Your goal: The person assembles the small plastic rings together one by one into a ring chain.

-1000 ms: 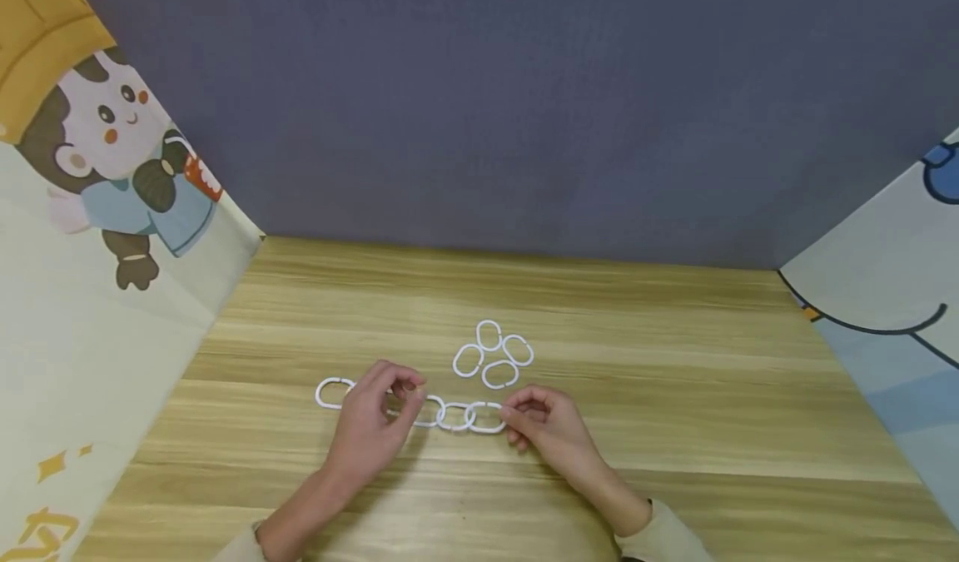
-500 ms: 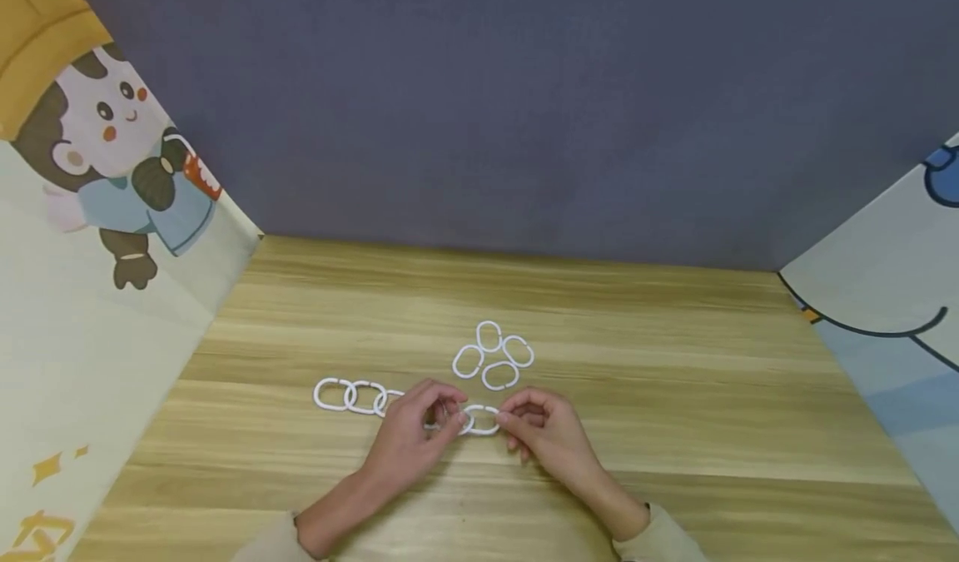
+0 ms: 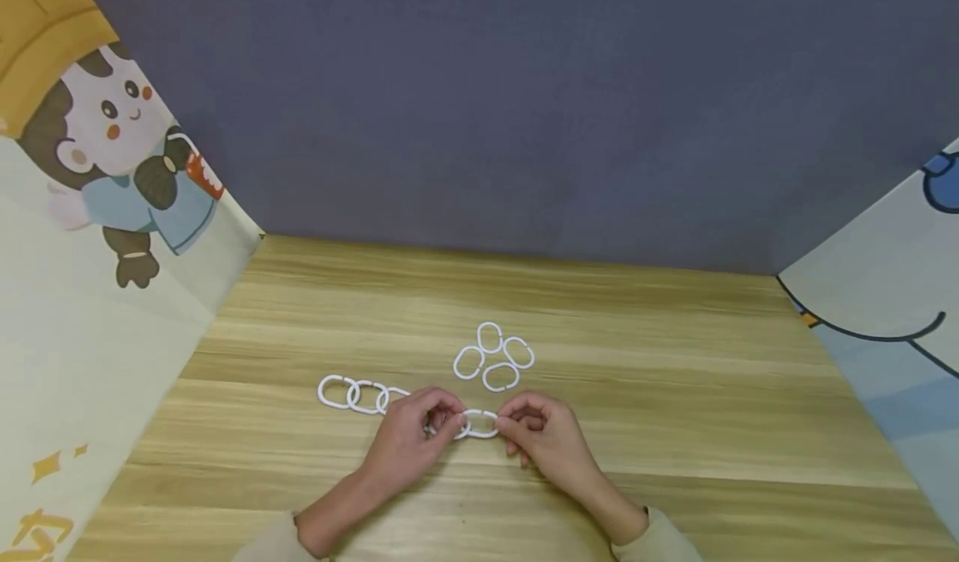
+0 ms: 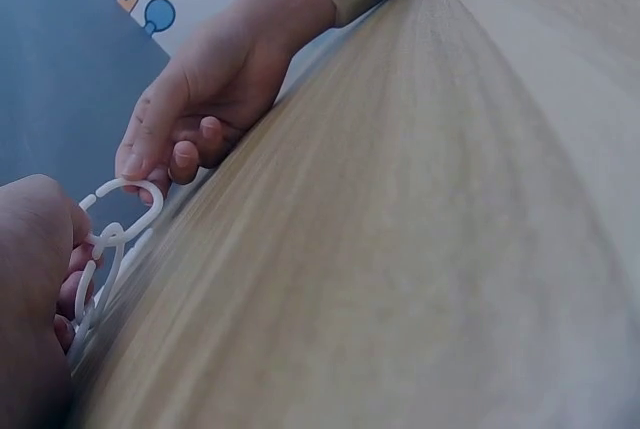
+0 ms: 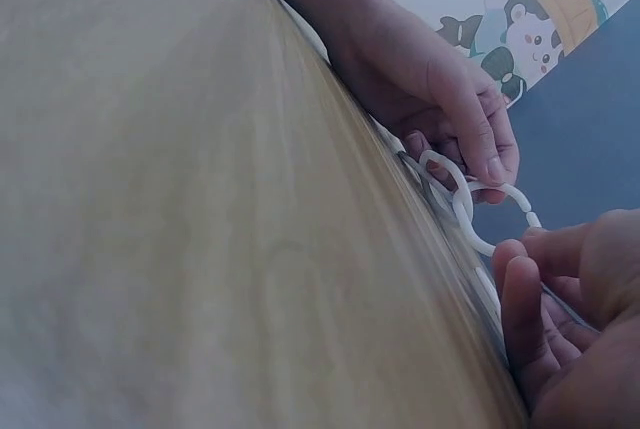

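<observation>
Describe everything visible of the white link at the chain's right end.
The white link is a smooth, plastic-looking oval loop with a small gap in its far side. It threads through the neighbouring link. The right hand's grip pinches its right end; the left hand's grip seems to touch its left end. Contact with the tabletop is unclear.

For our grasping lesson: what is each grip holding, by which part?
The right grip pinches the white end link by its right end; the left grip pinches the chain near that link's other end, exact spot partly hidden.

left hand [image 3: 410,430], right hand [image 3: 550,437] near it, fingers [image 3: 442,396] pinching, forearms [image 3: 335,505] angled inward
</observation>
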A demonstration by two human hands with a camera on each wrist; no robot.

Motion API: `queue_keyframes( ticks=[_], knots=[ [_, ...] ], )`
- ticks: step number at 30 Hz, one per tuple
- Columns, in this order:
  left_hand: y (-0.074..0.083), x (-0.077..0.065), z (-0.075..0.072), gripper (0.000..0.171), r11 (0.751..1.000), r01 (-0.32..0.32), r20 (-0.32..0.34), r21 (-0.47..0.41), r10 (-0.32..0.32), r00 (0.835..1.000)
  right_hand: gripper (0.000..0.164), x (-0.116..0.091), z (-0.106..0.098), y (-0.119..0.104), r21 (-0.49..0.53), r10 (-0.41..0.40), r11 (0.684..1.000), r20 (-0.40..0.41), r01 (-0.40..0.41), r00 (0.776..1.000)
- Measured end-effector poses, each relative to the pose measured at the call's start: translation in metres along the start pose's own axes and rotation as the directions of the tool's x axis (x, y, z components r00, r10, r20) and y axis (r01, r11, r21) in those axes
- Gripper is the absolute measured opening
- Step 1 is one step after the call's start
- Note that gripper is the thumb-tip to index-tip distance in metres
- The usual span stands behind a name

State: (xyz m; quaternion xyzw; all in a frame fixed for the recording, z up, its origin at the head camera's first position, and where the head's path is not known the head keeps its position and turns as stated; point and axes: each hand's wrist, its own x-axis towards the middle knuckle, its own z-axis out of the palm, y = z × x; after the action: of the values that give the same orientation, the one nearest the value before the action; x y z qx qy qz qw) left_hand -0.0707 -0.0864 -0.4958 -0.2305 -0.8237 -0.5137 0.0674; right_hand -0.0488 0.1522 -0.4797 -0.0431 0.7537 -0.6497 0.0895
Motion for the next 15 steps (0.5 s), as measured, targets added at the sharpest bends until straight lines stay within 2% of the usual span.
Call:
queue_keyframes(
  ticks=[4,10,15],
  knots=[
    [0.000,0.000,0.000,0.015,1.000,0.002,0.000,-0.006,-0.002,1.000,0.014,0.002,-0.002,0.002,-0.005,0.010,1.000,-0.007,-0.010,1.000],
    [-0.001,0.000,0.001,0.015,0.999,0.032,-0.002,-0.016,-0.032,0.999,0.019,0.004,-0.010,0.003,0.003,-0.024,1.000,-0.031,0.024,0.999],
    [-0.001,0.000,0.001,0.014,0.999,0.032,-0.008,-0.022,-0.032,0.999,0.018,0.011,-0.018,-0.002,0.006,-0.033,0.999,-0.061,0.033,0.998]
  ],
)
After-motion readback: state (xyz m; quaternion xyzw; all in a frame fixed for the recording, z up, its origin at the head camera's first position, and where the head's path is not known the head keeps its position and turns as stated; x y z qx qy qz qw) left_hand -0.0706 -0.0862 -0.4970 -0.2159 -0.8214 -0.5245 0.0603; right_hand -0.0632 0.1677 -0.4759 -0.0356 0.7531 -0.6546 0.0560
